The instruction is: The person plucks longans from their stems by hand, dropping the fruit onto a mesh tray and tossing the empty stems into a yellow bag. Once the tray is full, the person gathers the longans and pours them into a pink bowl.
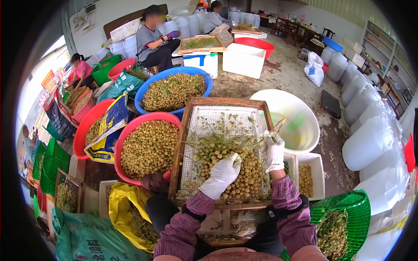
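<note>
A wood-framed wire mesh screen lies in front of me, bearing small round yellow-green fruits and bits of leaf. My right hand, in a white glove, is closed on a bunch of thin fruit stems over the screen's right side. My left hand, also gloved, has its fingers closed at the lower end of those stems, just above the fruits. What lies inside the left fingers is partly hidden.
Left of the screen stand a pink basin and a blue basin full of fruits. A white tub and foam box are right. A green basket holds stemmed fruits. Two people sit behind.
</note>
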`<state>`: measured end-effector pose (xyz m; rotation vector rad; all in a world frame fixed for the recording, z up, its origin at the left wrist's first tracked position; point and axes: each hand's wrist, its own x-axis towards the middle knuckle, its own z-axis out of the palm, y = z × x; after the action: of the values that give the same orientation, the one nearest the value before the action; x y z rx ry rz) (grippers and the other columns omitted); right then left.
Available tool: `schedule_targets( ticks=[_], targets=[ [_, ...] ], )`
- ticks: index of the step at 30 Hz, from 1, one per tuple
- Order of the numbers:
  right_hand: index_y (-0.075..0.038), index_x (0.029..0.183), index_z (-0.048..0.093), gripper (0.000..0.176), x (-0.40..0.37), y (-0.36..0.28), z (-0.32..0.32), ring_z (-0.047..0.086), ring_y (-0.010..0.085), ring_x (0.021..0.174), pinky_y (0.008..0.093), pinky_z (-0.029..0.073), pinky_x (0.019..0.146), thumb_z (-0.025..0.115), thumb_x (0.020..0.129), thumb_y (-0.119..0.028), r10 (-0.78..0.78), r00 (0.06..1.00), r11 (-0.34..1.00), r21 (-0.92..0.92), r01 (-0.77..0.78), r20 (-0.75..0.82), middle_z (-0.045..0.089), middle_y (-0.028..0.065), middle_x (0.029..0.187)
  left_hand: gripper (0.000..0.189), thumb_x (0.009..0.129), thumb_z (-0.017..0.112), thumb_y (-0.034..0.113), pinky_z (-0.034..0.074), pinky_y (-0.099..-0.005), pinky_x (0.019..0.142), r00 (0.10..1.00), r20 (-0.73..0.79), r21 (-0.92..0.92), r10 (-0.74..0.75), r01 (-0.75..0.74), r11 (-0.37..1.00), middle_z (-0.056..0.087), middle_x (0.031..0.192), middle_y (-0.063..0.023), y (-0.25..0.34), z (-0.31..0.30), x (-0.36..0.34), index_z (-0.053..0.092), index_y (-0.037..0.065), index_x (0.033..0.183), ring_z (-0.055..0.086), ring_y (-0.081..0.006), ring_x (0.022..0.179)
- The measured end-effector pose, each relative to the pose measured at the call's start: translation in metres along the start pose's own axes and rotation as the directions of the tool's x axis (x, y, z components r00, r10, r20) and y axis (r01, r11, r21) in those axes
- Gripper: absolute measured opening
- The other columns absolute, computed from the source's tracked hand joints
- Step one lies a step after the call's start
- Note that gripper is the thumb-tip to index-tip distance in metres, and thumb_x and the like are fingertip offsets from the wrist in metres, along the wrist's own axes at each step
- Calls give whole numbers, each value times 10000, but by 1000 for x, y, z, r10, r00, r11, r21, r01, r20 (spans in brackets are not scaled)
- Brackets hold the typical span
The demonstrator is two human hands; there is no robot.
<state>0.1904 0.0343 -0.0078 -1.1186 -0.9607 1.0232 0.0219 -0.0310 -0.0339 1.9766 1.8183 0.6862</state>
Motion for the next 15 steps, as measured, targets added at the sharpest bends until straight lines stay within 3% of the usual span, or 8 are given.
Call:
schedule_targets(
  ticks=[1, 4, 7, 10, 11, 14, 15],
  targets=[
    [-48, 842, 635, 135, 3, 7, -5, 484, 43, 507, 196, 347, 449, 573, 917, -140, -58, 998, 998, 12, 57, 38, 586, -7, 633, 361, 897, 553, 273, 499, -400, 601, 1000, -20, 16, 24, -23, 1000, 645, 734, -189, 1, -2, 0, 576, 50, 1180, 631, -334, 676],
    [-50, 864, 608, 126, 5, 18, -5, 590, 101, 640, 241, 471, 558, 572, 922, -156, 30, 999, 986, 166, -24, -39, 629, 44, 740, 312, 891, 545, 226, 495, -414, 595, 982, -84, -9, 168, -170, 985, 637, 697, -172, -3, -5, 0, 583, 59, 1152, 627, -332, 651],
    [-64, 908, 576, 103, 8, 35, -6, 642, 187, 770, 354, 544, 703, 570, 922, -166, 47, 999, 870, 491, -45, 8, 649, 99, 843, 243, 881, 531, 182, 496, -416, 620, 989, -48, 12, 140, -140, 990, 625, 700, -152, 4, -22, -7, 590, 70, 1089, 625, -334, 677],
    [-62, 970, 552, 150, -3, 30, 1, 658, 206, 799, 344, 549, 670, 561, 933, -207, 57, 998, 837, 545, -47, -2, 656, 98, 868, 200, 876, 519, 157, 497, -408, 652, 976, -125, -96, 178, -190, 977, 622, 766, -155, -10, -25, -8, 587, 68, 1042, 623, -335, 725],
    [-64, 948, 548, 163, -10, 22, 3, 639, 196, 733, 353, 557, 662, 546, 941, -226, 57, 998, 818, 575, -23, -41, 637, 78, 813, 170, 866, 514, 139, 495, -399, 686, 979, -143, -65, 143, -153, 986, 626, 870, -171, -21, -18, -3, 582, 66, 1004, 623, -333, 771],
    [-70, 950, 546, 140, -19, 17, -2, 590, 180, 655, 351, 543, 618, 530, 946, -209, 133, 989, 781, 621, -68, -59, 587, 51, 731, 217, 835, 525, 94, 492, -405, 727, 995, -82, -63, 59, -64, 996, 617, 937, -170, -41, -18, -1, 580, 51, 1040, 614, -342, 804],
    [-86, 960, 552, 111, -24, 22, -5, 515, 155, 589, 357, 520, 572, 521, 946, -191, 82, 996, 780, 620, -86, 35, 526, 31, 682, 235, 827, 532, 78, 490, -404, 735, 980, -168, -37, 110, -118, 992, 612, 950, -166, -49, -14, 0, 579, 49, 1055, 610, -339, 808]
  ],
)
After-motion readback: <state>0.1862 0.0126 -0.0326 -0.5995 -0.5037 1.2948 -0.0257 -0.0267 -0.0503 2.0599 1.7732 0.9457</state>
